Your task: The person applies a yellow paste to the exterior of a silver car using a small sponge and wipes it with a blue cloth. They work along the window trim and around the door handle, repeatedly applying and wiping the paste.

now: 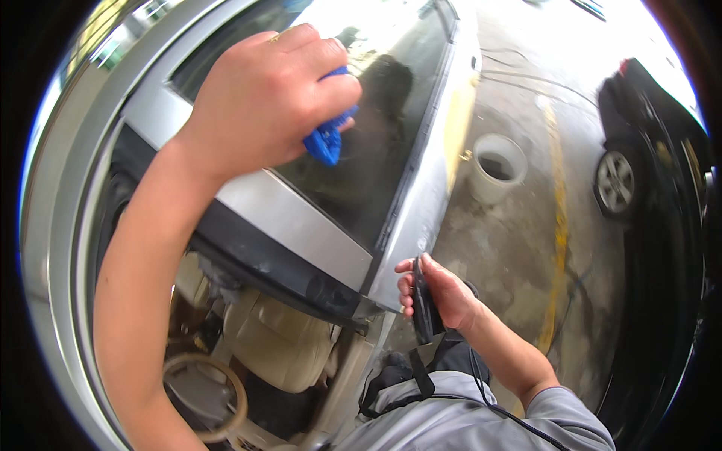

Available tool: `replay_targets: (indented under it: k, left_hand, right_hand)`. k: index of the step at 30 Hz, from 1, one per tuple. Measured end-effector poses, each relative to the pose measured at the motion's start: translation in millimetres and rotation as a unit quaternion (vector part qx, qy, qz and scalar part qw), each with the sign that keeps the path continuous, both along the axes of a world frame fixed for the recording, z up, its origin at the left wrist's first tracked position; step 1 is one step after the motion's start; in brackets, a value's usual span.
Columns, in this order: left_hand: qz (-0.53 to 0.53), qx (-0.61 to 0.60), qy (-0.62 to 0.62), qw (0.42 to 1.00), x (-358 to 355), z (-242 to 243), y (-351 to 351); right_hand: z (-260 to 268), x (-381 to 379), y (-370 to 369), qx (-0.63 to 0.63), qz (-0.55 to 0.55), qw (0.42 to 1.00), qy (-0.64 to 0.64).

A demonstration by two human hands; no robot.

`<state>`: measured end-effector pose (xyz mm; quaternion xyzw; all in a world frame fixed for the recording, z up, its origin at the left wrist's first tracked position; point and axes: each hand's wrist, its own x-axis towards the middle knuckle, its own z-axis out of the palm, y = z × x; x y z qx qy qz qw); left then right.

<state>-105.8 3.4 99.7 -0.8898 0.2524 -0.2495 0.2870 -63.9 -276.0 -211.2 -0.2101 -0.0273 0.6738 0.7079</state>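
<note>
My left hand [282, 96] is raised at the upper left, its fingers closed around a crumpled blue cloth or sponge [326, 144]. Behind it lies the dark side window [350, 197] of a silver car, with a dark head-shaped reflection in the glass. Whether the blue thing touches the glass cannot be told. My right hand [431, 290], lower down and near my body, grips a flat black object [423, 307] between thumb and fingers. It is beside the silver door panel [409, 248]; its exact kind is unclear.
At the lower left the car's interior shows a beige seat [276, 338] and a steering wheel [240, 394]. A whitish bucket [489, 189] with dark contents stands on the wet concrete floor, near a yellow line [558, 225]. A black car [648, 253] stands at the right. Cables or hoses cross the floor.
</note>
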Motion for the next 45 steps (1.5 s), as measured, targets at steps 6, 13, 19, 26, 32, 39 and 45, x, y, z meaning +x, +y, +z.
replay_targets:
  k: [6,13,19,26,32,39,45]
  left_hand:
    - [-0.154,0.023,0.154,0.976,41,-58,-15]
    - [-0.297,-0.067,0.289,0.908,47,-120,-77]
    - [-0.218,-0.134,0.325,0.91,47,-131,-73]
    - [-0.019,-0.326,0.295,0.898,48,-125,-81]
    - [0.095,-0.406,0.344,0.842,48,-116,-89]
    - [0.134,-0.238,0.386,0.881,60,-103,-79]
    - [0.119,-0.129,0.239,0.955,76,-107,-59]
  right_hand:
    - [28,-32,0,-0.054,-0.218,0.97,0.095]
    - [49,2,34,-0.104,-0.373,0.922,0.012]
    - [54,9,47,-0.104,-0.413,0.897,-0.122]
    - [55,5,36,-0.048,-0.518,0.827,-0.213]
    - [45,-5,36,0.0,-0.568,0.756,-0.326]
    - [9,1,22,0.081,-0.497,0.852,-0.146]
    - [-40,-9,7,0.158,-0.318,0.933,0.055]
